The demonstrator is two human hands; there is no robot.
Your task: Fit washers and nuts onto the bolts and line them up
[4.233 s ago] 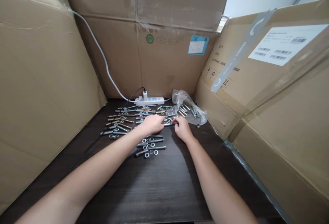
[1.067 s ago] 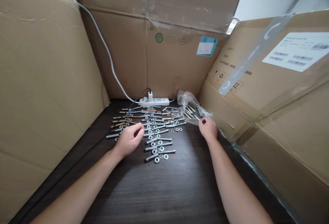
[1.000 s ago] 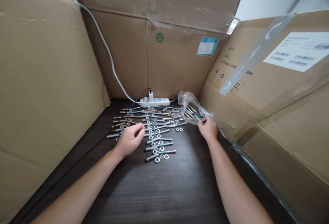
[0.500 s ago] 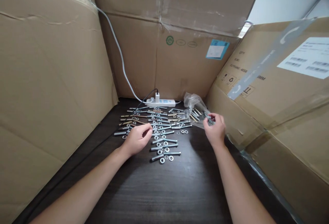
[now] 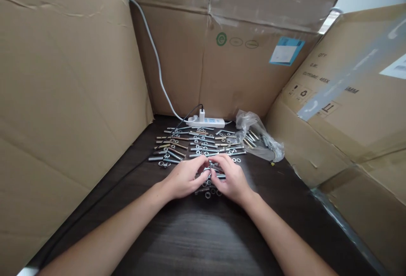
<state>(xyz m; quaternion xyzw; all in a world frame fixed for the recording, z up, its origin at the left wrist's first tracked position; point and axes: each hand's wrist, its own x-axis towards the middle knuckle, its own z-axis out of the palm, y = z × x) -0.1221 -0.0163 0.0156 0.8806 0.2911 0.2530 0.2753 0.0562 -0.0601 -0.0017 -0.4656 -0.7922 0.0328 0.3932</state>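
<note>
My left hand (image 5: 187, 178) and my right hand (image 5: 231, 177) meet over the front rows of metal hardware, fingers curled and fingertips nearly touching. A small silver metal part (image 5: 212, 165) shows between the fingertips, pinched by my right hand; its exact kind is too small to tell. Whether the left fingertips also grip something is hidden. Below them lie washers (image 5: 207, 195) and a bolt (image 5: 221, 176), partly covered by the hands. Behind, bolts, metal sleeves (image 5: 155, 159), nuts and washers lie in rows across the dark table (image 5: 177, 233).
A clear plastic bag (image 5: 275, 151) holding more metal pieces lies open at the back right. A white power strip (image 5: 211, 122) with a plug stands behind the rows. A black cable (image 5: 104, 198) crosses the table's left side. Cardboard boxes (image 5: 79, 98) wall in the left, back and right.
My right hand has left the plastic bag and moved left to the front rows with a small metal part. My left hand has shifted slightly right to meet it. The view has turned a little left.
</note>
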